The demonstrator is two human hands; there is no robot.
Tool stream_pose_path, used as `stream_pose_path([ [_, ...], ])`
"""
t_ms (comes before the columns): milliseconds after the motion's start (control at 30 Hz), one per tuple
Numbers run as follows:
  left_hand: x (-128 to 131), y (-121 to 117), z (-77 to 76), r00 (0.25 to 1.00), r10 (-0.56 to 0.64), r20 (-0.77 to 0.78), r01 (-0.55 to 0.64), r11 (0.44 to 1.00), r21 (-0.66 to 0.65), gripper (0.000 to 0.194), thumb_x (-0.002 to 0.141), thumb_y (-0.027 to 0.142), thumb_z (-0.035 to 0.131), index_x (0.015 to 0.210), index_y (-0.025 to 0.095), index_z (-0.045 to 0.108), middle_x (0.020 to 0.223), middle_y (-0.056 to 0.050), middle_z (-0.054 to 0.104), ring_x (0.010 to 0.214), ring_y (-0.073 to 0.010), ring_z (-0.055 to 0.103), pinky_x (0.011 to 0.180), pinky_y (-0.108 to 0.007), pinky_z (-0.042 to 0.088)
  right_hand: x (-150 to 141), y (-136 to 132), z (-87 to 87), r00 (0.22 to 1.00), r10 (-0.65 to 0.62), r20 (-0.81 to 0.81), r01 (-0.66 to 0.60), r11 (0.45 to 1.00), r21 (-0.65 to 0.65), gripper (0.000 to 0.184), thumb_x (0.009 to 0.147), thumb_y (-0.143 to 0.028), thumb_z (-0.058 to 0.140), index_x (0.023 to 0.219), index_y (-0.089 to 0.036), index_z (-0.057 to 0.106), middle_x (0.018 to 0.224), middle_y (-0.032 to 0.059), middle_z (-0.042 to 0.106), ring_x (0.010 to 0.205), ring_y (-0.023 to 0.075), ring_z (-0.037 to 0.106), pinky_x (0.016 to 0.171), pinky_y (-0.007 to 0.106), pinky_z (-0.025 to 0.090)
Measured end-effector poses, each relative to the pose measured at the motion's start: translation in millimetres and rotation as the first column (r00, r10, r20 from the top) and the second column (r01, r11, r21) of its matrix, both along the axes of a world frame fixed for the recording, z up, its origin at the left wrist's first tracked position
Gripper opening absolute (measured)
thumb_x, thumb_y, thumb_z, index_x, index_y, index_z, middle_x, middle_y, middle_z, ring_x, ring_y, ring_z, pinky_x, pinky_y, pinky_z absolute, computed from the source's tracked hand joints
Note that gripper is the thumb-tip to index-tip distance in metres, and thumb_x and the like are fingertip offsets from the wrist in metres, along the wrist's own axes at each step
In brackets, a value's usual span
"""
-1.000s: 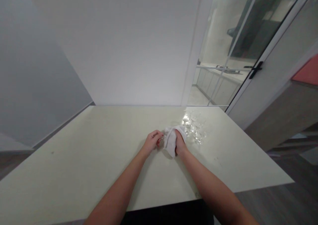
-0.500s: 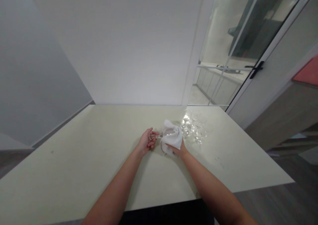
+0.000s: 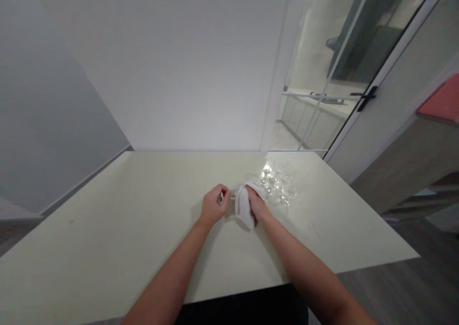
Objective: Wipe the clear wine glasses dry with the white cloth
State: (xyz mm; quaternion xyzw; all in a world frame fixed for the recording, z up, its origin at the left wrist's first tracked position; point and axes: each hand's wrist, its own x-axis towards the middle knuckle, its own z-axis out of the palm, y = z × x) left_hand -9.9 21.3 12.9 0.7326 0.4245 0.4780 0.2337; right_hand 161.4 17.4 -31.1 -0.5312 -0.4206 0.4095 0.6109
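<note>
My left hand [image 3: 215,204] is closed, its fingers pinching the stem end of a small clear stemmed glass [image 3: 233,196]. The other end of the glass goes into a white cloth [image 3: 244,209], which hides most of it. My right hand [image 3: 256,204] is wrapped round the cloth, pressing it about the glass with the fingers partly covered. Both hands are just above the middle of the table. Right beyond the cloth stands a cluster of several clear stemmed glasses [image 3: 278,184], their outlines hard to separate.
The pale table [image 3: 125,229] ends at a white wall [image 3: 179,76]. At the right back is a glazed door [image 3: 322,100] with a black handle [image 3: 367,98]. A red item [image 3: 441,100] lies on a wooden unit at the far right.
My left hand has turned over, back now upward, still on the glass. My right hand has rolled over the cloth, which is bunched tighter and covers more of the glass.
</note>
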Motion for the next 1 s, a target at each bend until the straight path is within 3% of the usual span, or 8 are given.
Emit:
stream_pose_path([
  [167,1,16,-7.2,0.962,0.083,0.259,0.048,0.886,-0.461,0.028,0.082,0.042,0.047,0.069,0.018,0.053,0.055,0.003,0.049,0.042,-0.0091,0.040,0.042,-0.021,0.033,-3,-13,5.3,0.982,0.119,0.149,-0.142,0.977,0.159,0.043,0.065,-0.049,0.074,0.096,-0.021,0.066,0.096,0.0071,0.071,0.089,0.0240,0.065,0.090,0.041,0.050],
  [300,-2,20,-8.0,0.940,0.101,0.325,0.128,0.780,-0.612,0.036,0.081,0.050,0.046,0.077,0.016,0.058,0.055,0.003,0.052,0.032,-0.0054,0.026,0.034,-0.021,0.026,-1,-16,-2.2,0.960,0.134,0.245,-0.189,0.957,0.221,0.054,0.061,-0.051,0.077,0.105,-0.024,0.063,0.103,0.0083,0.070,0.095,0.0279,0.065,0.093,0.043,0.050],
  [367,-2,19,-6.2,0.924,0.123,0.361,0.139,0.773,-0.619,0.037,0.078,0.052,0.051,0.078,0.016,0.058,0.058,0.003,0.052,0.033,-0.0052,0.030,0.034,-0.021,0.026,0,-15,-5.4,0.958,0.142,0.249,-0.196,0.958,0.208,0.053,0.062,-0.056,0.075,0.105,-0.026,0.065,0.103,0.0084,0.070,0.097,0.0295,0.064,0.095,0.043,0.049],
  [500,1,14,-1.3,0.915,0.125,0.384,0.085,0.871,-0.484,0.035,0.079,0.052,0.053,0.078,0.017,0.056,0.062,0.003,0.051,0.039,-0.0067,0.038,0.037,-0.020,0.028,-1,-14,-2.8,0.968,0.156,0.195,-0.186,0.972,0.147,0.050,0.062,-0.062,0.073,0.096,-0.026,0.069,0.102,0.0086,0.071,0.100,0.0302,0.064,0.097,0.041,0.049],
  [633,0,4,2.5,0.961,0.068,0.268,-0.040,0.993,-0.109,0.025,0.082,0.042,0.056,0.088,0.019,0.055,0.076,-0.001,0.057,0.061,-0.0118,0.052,0.054,-0.022,0.041,-6,-11,4.7,0.989,0.111,0.098,-0.119,0.989,0.083,0.044,0.070,-0.058,0.065,0.096,-0.023,0.069,0.107,0.0073,0.070,0.105,0.0273,0.063,0.100,0.042,0.046],
  [767,-1,-8,3.8,0.991,-0.073,-0.117,0.099,0.966,0.238,0.021,0.083,0.039,0.057,0.091,0.019,0.058,0.083,-0.006,0.061,0.077,-0.0176,0.057,0.070,-0.030,0.047,-6,-4,4.0,0.998,0.045,0.050,-0.045,0.999,-0.007,0.043,0.079,-0.055,0.053,0.101,-0.022,0.068,0.112,0.0045,0.068,0.112,0.0237,0.058,0.107,0.042,0.038],
  [867,0,-9,3.0,0.949,-0.059,-0.308,0.149,0.950,0.275,0.026,0.084,0.042,0.059,0.096,0.019,0.059,0.088,-0.007,0.064,0.079,-0.0183,0.060,0.074,-0.030,0.047,-3,-1,0.0,1.000,-0.005,0.002,0.005,0.997,-0.075,0.044,0.079,-0.055,0.054,0.103,-0.022,0.068,0.114,0.0042,0.067,0.114,0.0231,0.057,0.108,0.042,0.035],
  [1000,-3,-2,1.5,0.911,-0.036,-0.412,0.155,0.953,0.261,0.038,0.082,0.052,0.062,0.103,0.020,0.060,0.093,-0.008,0.066,0.082,-0.0192,0.062,0.073,-0.029,0.047,-4,-2,-1.4,0.999,-0.021,-0.047,0.017,0.997,-0.076,0.043,0.077,-0.054,0.058,0.103,-0.022,0.069,0.115,0.0045,0.067,0.116,0.0232,0.057,0.107,0.040,0.038],
])
